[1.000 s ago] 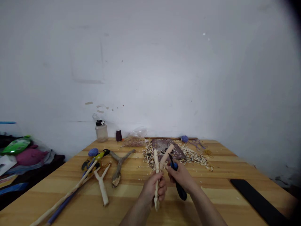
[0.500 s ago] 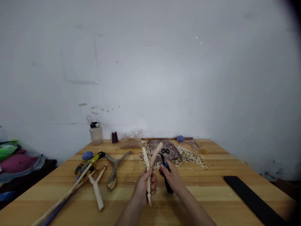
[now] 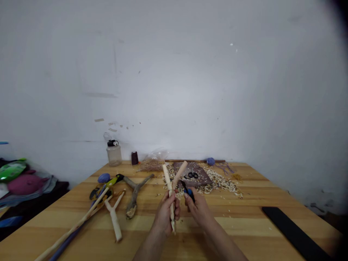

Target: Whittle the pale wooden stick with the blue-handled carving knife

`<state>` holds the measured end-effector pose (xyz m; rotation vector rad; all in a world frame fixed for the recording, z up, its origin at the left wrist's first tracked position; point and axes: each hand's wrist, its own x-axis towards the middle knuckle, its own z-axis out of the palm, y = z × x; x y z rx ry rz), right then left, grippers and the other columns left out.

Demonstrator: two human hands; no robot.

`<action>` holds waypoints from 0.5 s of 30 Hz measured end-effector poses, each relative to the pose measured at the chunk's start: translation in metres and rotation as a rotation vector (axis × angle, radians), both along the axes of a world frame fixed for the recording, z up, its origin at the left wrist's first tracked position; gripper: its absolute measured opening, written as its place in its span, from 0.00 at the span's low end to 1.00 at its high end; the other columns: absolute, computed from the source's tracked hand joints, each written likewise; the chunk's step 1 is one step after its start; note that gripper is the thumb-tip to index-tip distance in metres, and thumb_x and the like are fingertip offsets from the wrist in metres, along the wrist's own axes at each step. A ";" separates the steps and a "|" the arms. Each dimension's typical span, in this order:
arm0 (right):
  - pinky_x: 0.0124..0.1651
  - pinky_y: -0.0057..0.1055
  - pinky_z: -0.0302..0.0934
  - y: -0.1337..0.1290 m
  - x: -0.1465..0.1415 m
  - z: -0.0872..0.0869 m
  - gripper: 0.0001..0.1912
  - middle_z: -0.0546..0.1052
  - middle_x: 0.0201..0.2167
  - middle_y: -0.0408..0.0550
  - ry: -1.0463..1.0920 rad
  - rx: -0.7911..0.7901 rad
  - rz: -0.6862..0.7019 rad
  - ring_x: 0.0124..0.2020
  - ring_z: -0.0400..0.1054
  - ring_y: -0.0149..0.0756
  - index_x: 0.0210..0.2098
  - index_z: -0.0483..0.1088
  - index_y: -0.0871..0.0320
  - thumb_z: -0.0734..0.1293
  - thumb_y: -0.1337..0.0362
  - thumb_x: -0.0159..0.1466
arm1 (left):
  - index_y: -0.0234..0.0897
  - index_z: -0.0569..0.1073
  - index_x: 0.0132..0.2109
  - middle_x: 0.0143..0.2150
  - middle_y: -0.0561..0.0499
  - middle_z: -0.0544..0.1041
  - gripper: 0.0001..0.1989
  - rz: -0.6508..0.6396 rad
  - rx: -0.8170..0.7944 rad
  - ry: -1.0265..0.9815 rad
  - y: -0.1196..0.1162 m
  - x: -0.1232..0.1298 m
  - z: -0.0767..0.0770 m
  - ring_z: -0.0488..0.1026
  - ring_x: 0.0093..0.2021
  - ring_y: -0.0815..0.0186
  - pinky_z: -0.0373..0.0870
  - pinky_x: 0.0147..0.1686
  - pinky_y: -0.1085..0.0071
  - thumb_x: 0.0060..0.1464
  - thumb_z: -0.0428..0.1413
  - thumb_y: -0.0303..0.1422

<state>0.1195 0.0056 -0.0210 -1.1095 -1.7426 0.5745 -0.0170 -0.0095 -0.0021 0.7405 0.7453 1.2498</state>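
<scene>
My left hand [image 3: 165, 214] is wrapped round the lower stem of a peeled, Y-shaped forked stick [image 3: 168, 176], its two prongs pointing up and away from me. Below the fist the stem tapers to a point. Just to the right, my right hand [image 3: 199, 206] grips a utility knife [image 3: 188, 191] with a black and blue handle. The dark tip of the knife points up and left, close to the fork but apart from it. Behind both hands, pale wood shavings [image 3: 221, 183] cover a dark brown sheet [image 3: 179, 170], where black-handled scissors [image 3: 193, 174] lie.
On the left lie a bark-covered forked branch [image 3: 133, 197], a smaller peeled fork [image 3: 115, 223] and long peeled sticks [image 3: 73, 228]. A bottle [image 3: 114, 155], a dark thread spool [image 3: 134, 158] and a plastic bag [image 3: 154, 161] stand at the back. A black strip [image 3: 295, 232] lies right.
My right hand has turned the knife, so its tip now leans further left toward the fork. The left hand keeps its hold on the stick. The whole view has shifted slightly.
</scene>
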 end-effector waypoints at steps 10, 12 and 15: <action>0.17 0.24 0.51 -0.003 -0.004 0.013 0.16 0.63 0.12 0.38 0.303 -0.192 -0.192 0.14 0.57 0.28 0.24 0.65 0.58 0.63 0.51 0.52 | 0.39 0.64 0.47 0.20 0.58 0.66 0.18 0.148 0.300 0.672 -0.012 0.020 -0.013 0.60 0.15 0.72 0.54 0.16 0.77 0.50 0.51 0.40; 0.16 0.23 0.50 -0.004 -0.006 0.014 0.15 0.61 0.11 0.36 0.396 -0.222 -0.155 0.13 0.54 0.27 0.23 0.64 0.58 0.64 0.52 0.51 | 0.38 0.65 0.48 0.26 0.53 0.70 0.17 0.185 0.357 0.749 -0.013 0.018 -0.012 0.64 0.21 0.69 0.57 0.21 0.75 0.51 0.51 0.38; 0.16 0.23 0.49 -0.007 -0.008 0.017 0.16 0.61 0.11 0.36 0.423 -0.197 -0.169 0.13 0.55 0.27 0.22 0.64 0.58 0.66 0.51 0.49 | 0.38 0.65 0.49 0.29 0.50 0.72 0.17 0.202 0.413 0.828 -0.013 0.015 -0.010 0.67 0.27 0.65 0.58 0.27 0.73 0.52 0.49 0.38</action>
